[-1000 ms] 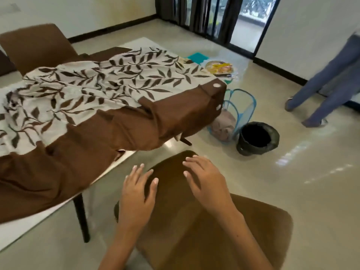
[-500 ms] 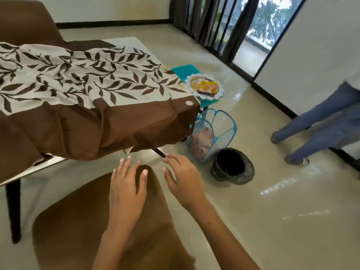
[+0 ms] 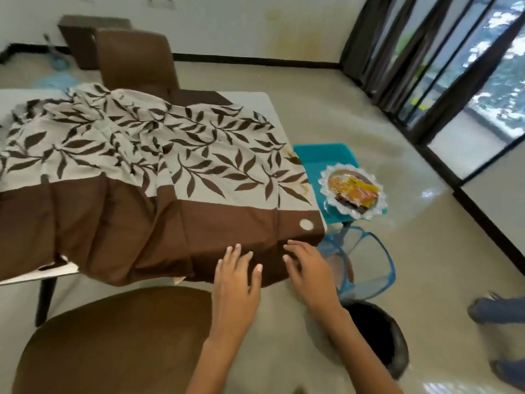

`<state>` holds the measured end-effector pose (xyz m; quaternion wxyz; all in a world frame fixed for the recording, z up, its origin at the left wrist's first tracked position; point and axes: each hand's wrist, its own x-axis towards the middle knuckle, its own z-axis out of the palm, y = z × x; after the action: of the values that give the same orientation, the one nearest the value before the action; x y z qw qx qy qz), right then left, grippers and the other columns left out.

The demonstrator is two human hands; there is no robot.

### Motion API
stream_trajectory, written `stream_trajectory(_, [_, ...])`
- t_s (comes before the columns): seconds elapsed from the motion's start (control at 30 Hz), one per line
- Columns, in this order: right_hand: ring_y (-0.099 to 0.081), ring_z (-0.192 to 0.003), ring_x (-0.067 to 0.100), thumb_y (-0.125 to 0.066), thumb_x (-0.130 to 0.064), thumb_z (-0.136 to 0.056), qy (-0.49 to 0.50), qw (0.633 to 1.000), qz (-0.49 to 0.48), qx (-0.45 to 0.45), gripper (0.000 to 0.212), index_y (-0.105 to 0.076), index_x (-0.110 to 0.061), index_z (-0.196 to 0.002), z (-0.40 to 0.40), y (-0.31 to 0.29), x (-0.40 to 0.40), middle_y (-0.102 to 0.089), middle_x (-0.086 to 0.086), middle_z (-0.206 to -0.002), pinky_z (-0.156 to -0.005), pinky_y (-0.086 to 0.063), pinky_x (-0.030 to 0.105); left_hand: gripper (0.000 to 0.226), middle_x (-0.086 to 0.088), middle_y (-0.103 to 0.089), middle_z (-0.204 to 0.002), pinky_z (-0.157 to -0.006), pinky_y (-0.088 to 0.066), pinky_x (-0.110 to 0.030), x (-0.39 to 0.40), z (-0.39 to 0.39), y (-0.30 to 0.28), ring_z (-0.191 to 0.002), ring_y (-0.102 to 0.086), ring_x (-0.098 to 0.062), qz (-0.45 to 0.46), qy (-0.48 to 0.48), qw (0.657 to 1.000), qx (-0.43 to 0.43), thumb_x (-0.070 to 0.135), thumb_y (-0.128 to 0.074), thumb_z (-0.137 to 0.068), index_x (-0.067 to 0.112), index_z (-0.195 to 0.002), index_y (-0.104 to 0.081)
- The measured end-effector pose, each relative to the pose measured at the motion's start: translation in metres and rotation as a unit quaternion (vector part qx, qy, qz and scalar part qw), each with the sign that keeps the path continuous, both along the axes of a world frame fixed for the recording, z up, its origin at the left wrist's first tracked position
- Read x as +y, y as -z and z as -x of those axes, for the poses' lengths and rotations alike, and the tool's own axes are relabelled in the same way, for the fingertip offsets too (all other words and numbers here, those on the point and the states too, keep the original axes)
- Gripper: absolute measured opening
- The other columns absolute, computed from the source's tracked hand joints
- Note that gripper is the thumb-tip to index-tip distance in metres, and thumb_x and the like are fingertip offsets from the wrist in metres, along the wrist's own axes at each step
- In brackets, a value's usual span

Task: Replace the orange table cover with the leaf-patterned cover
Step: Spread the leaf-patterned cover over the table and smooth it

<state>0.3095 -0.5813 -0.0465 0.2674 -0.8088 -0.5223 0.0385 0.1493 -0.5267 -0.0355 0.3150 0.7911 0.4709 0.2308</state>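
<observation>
Both the left hand (image 3: 235,275) and right hand (image 3: 311,268) hover flat-fingered, grasping nothing, over the soft, light leaf-patterned brown-bordered fabric cover (image 3: 159,177), probably best pinched at its border corner.

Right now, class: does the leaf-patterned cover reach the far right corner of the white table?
No: the leaf-patterned cover lies bunched, leaving the far right corner of the white table bare.
</observation>
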Motion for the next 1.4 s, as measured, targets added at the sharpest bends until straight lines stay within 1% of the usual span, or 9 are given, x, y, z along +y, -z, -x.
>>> stream_trajectory(0.27, [-0.057,-0.111,0.018,-0.055,-0.018,-0.093,0.005,0.999,-0.024,0.027,0.024,-0.063,-0.013,-0.115,-0.122,0.025,0.106,-0.063,0.005,-0.118,-0.093,-0.04,0.025,0.052,0.002,-0.018,-0.158,-0.115,0.001,-0.025,0.07,-0.123,0.016,-0.145,-0.007,-0.009,0.019,-0.039,0.996,0.079,0.045,-0.027,-0.1,0.021,-0.146,-0.033])
stream_trajectory(0.47, [-0.027,-0.14,0.017,-0.035,-0.031,-0.099,-0.039,0.997,0.066,0.032,0.042,-0.043,-0.016,-0.138,-0.151,0.084,0.161,-0.037,0.004,-0.148,-0.115,-0.024,0.042,0.077,-0.003,0.001,-0.158,-0.118,-0.005,-0.041,0.148,-0.189,0.084,-0.145,0.005,-0.016,-0.026,-0.034,0.984,0.172,0.061,0.012,-0.09,0.02,-0.152,-0.011])
stream_trajectory(0.57, [-0.012,-0.144,0.017,-0.023,-0.044,-0.098,-0.058,0.99,0.127,-0.019,0.056,-0.03,-0.016,-0.145,-0.17,0.113,0.172,-0.022,0.005,-0.155,-0.115,-0.02,0.046,0.066,-0.01,-0.011,-0.157,-0.115,-0.019,-0.047,0.181,-0.201,0.107,-0.145,-0.01,-0.024,-0.017,-0.031,0.974,0.222,0.052,-0.006,-0.098,0.015,-0.151,-0.02])
stream_trajectory(0.67, [-0.001,-0.145,0.014,-0.021,-0.051,-0.097,-0.085,0.982,0.162,-0.034,0.062,-0.019,-0.018,-0.149,-0.184,0.123,0.173,-0.008,0.001,-0.158,-0.116,-0.004,0.039,0.064,-0.01,-0.011,-0.158,-0.117,-0.013,-0.044,0.204,-0.206,0.123,-0.146,-0.009,-0.023,-0.018,0.009,0.969,0.248,0.05,-0.013,-0.099,0.013,-0.151,-0.021])
stream_trajectory(0.8, [0.0,-0.146,0.015,-0.028,-0.05,-0.097,-0.097,0.98,0.166,-0.052,0.064,-0.015,-0.018,-0.15,-0.208,0.121,0.173,-0.003,0.001,-0.159,-0.117,-0.002,0.038,0.064,-0.011,-0.009,-0.159,-0.117,-0.007,-0.043,0.222,-0.217,0.13,-0.147,-0.01,-0.024,-0.028,0.047,0.967,0.25,0.05,-0.022,-0.098,0.013,-0.15,-0.023])
stream_trajectory(1.0, [-0.003,-0.146,0.016,-0.015,-0.054,-0.097,-0.037,0.979,0.191,-0.063,0.063,-0.012,-0.021,-0.151,-0.25,0.123,0.188,-0.004,0.001,-0.159,-0.116,-0.005,0.042,0.066,-0.01,0.0,-0.16,-0.117,-0.003,-0.042,0.24,-0.258,0.134,-0.147,-0.003,-0.023,-0.036,0.052,0.969,0.238,0.053,-0.008,-0.099,0.015,-0.152,-0.013])
stream_trajectory(1.13, [-0.002,-0.146,0.016,-0.015,-0.05,-0.099,0.056,0.993,0.104,-0.009,0.06,-0.012,-0.019,-0.15,-0.259,0.101,0.243,-0.005,0.0,-0.158,-0.117,-0.004,0.04,0.062,-0.01,-0.001,-0.16,-0.115,-0.009,-0.043,0.251,-0.275,0.137,-0.147,-0.003,-0.022,-0.041,0.034,0.972,0.227,0.049,-0.008,-0.1,0.015,-0.152,-0.014])
stream_trajectory(1.27, [-0.004,-0.145,0.016,-0.013,-0.044,-0.098,-0.054,0.995,0.09,0.0,0.058,-0.016,-0.016,-0.149,-0.254,0.084,0.354,-0.011,0.004,-0.158,-0.118,-0.004,0.039,0.058,-0.008,-0.003,-0.16,-0.115,-0.01,-0.043,0.257,-0.282,0.138,-0.147,-0.001,-0.019,-0.041,0.02,0.976,0.211,0.046,-0.009,-0.102,0.018,-0.153,-0.011])
stream_trajectory(1.4, [-0.002,-0.145,0.017,-0.016,-0.054,-0.097,-0.148,0.97,0.19,-0.031,0.067,-0.009,-0.013,-0.15,-0.258,0.099,0.437,-0.006,0.006,-0.158,-0.117,-0.003,0.042,0.057,-0.006,-0.007,-0.16,-0.115,-0.01,-0.04,0.263,-0.284,0.137,-0.147,-0.005,-0.019,-0.035,0.01,0.977,0.211,0.046,-0.011,-0.102,0.02,-0.153,-0.013])
